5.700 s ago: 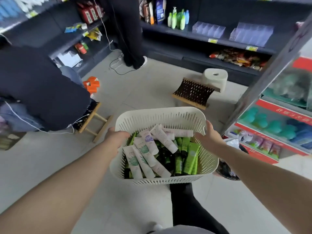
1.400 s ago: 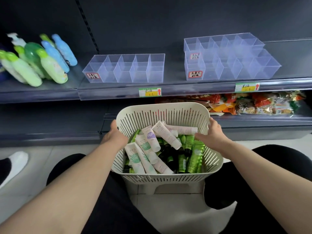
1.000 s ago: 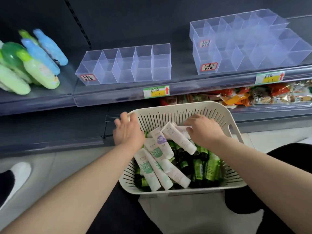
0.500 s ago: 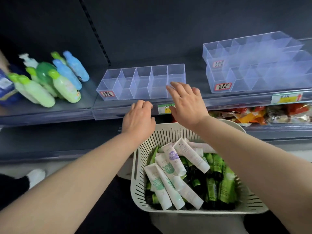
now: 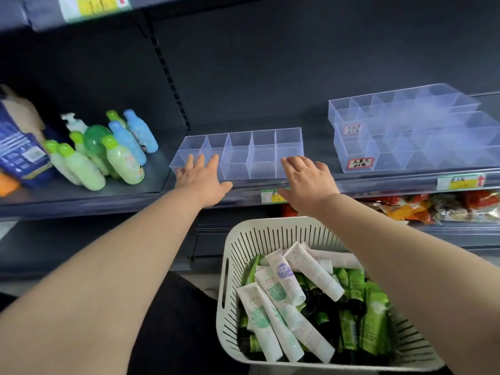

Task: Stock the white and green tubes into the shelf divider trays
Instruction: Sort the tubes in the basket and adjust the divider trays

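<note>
Reaching up with both hands at once to the clear divider tray [image 5: 263, 151] on the shelf [image 5: 108, 196]. Left hand [image 5: 201, 182] flat and spread at the tray's front left corner, gripping nothing. Right hand [image 5: 308, 182] just as empty, fingers loosely extended at the front right corner. Hard to say whether touching the plastic or just short of it. Nothing stocked yet: white tubes [image 5: 273, 320] and green tubes [image 5: 374, 320] all heaped in the slotted basket [image 5: 270, 226] below the shelf edge, no tube in any tray cell.

Now the risks, by judgement only. Looks light and slick, so could skid backward or twist if pushed harder on one side than the other. Could tip off the shelf lip if dragged too far forward, straight down onto the basket. Could knock the green and blue bottles [image 5: 121, 158] near on the left if swung that way; packed close together, so likely to topple in a row. Worth watching the stacked trays [image 5: 405, 136] on the right too, well apart but perhaps within an elbow's sweep. Further on, might mix colours within a cell, or jam tubes if dropped in crosswise.
</note>
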`<state>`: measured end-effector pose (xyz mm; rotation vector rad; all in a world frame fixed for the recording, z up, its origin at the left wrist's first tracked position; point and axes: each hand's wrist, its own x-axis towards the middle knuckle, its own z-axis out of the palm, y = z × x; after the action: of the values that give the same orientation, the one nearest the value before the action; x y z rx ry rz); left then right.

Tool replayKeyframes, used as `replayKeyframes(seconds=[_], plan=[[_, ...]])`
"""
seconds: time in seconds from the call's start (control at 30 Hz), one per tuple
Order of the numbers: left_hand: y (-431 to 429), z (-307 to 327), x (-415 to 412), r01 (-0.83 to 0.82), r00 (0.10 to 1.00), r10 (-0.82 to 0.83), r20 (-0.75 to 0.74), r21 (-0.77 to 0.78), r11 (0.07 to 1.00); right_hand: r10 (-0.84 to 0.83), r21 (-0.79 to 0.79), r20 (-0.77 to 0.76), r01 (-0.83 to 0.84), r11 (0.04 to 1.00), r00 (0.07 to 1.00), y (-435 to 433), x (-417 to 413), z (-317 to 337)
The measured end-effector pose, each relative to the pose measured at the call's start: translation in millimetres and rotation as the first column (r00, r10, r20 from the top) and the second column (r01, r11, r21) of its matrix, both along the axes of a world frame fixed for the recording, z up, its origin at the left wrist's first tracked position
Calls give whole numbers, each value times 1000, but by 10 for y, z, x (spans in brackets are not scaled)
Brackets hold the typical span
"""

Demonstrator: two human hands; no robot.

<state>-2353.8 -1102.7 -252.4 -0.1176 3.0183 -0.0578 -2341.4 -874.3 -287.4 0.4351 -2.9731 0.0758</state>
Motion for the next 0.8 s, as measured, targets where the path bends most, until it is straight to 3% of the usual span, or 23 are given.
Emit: replayKeyframes(seconds=[0.43, 0.8], plan=[[703, -292, 390, 196, 974, -184, -134, 86, 977, -91, -9, -8, 91, 996, 996, 481, 189, 97], [686, -385, 648, 322, 936, -286, -205, 174, 930, 34, -2, -26, -34, 999, 999, 423, 457, -29]])
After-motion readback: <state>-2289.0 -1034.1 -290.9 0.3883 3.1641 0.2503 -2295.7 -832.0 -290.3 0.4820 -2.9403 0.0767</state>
